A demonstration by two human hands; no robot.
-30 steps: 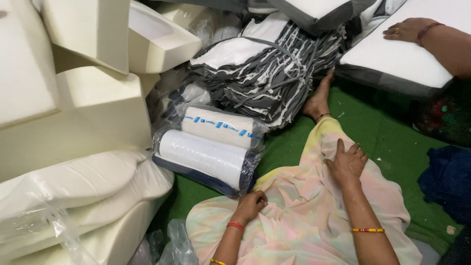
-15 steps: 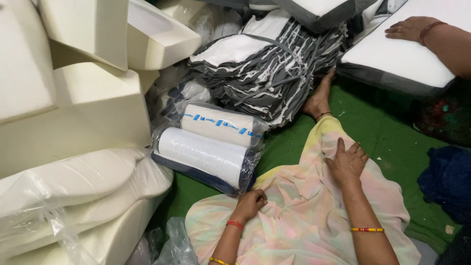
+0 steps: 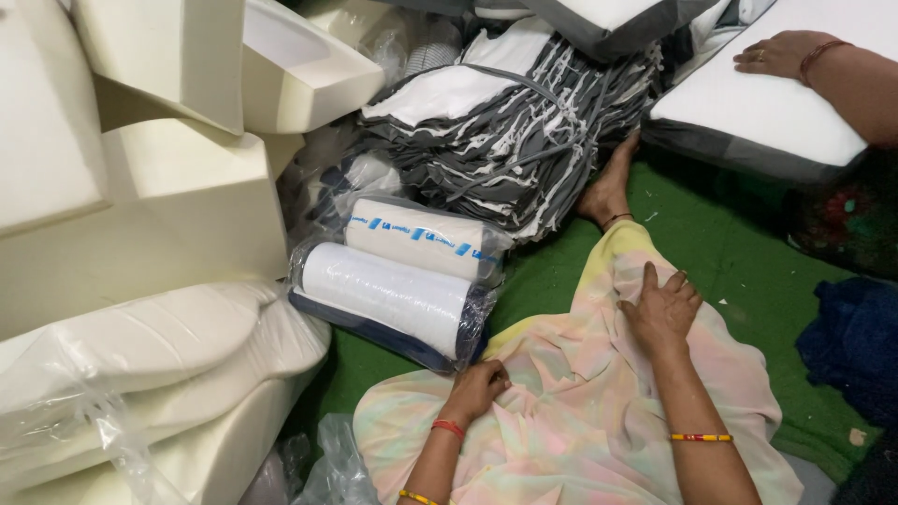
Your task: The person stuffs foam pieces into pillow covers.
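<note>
Resting on the pale dress (image 3: 561,421), the right hand (image 3: 662,310) lies flat and open, holding nothing. The left hand (image 3: 479,388) curls loosely (fingers bent, nothing clearly gripped) just beside the bag of white rolls (image 3: 398,285) on the green floor (image 3: 748,252).

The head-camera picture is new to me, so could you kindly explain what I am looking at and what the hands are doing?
A person sitting on a green floor wears the camera on the head, so it looks down at their own lap. The left hand rests curled on the pastel cloth over their legs, beside a plastic-wrapped pack of white rolls. The right hand lies flat on the same cloth. Neither holds anything. Cream foam blocks are stacked at left, and grey-and-white covers are piled ahead. Another person's hand rests on a white cushion at top right.
</note>
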